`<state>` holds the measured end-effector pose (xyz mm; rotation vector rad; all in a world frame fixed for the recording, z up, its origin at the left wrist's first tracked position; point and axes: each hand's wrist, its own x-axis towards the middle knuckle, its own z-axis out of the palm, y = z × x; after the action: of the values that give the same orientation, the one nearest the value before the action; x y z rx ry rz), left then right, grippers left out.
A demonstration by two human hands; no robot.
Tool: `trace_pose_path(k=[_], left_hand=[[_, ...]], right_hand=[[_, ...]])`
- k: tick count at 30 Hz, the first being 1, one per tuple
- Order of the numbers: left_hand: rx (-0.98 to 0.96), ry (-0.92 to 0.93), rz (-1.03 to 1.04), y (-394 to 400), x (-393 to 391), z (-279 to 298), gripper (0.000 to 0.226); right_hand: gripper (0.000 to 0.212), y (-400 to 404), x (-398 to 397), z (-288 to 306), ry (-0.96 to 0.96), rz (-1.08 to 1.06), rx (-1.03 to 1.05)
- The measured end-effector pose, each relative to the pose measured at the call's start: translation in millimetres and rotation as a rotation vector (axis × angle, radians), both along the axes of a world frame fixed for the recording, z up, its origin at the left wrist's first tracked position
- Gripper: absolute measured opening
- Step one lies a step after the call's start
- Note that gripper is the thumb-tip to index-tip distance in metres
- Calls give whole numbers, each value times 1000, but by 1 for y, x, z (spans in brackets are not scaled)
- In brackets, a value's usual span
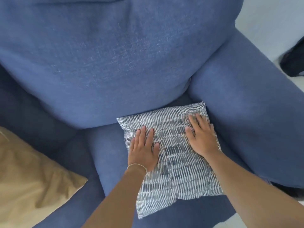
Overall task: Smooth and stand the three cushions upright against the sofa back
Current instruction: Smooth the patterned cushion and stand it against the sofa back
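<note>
A grey-and-white patterned cushion (174,163) lies flat on the blue sofa seat (108,153), its far edge near the base of the big blue sofa back (115,63). My left hand (143,148) rests palm down on the cushion's left part, fingers spread. Flat on the cushion's far right corner lies my right hand (201,137), fingers apart. A tan cushion (29,181) lies flat at the lower left on the seat, partly cut off by the frame. No third cushion is in view.
The blue armrest (246,112) runs along the right side, touching the patterned cushion's right edge. A pale wall (271,22) and a dark object (292,61) lie beyond the armrest. Light floor shows at the bottom right.
</note>
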<state>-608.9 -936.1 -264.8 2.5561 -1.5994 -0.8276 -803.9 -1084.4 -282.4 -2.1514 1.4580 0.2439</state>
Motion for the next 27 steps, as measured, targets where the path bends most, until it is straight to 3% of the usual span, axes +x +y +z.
trace_pose_path(k=[3,9,13,18,21,23,25,27], left_hand=[[10,15,71,-10,8,3,61],[-285,27,193,14,-22,40,60],[-73,168,159,78,-51,9,69],[-82,187,211,81,-47,-2,73],[-141,259,419,58,-36,7,77],[-155,446,655,36,-20,11,86],[-186,631,931,12,0,20,106],[-251,684,1138,-5,17,35,101]], right_hand=[[60,-13,18,11,-3,-60,-47],[52,25,2,52,-252,-109,-229],[63,85,-59,24,-130,-122,-23],[61,84,-71,3,-199,-257,55],[48,59,-52,13,-305,-425,85],[43,39,-38,26,-375,-544,120],[46,15,-23,42,-474,-687,264],[50,-13,-10,56,-567,-872,448]])
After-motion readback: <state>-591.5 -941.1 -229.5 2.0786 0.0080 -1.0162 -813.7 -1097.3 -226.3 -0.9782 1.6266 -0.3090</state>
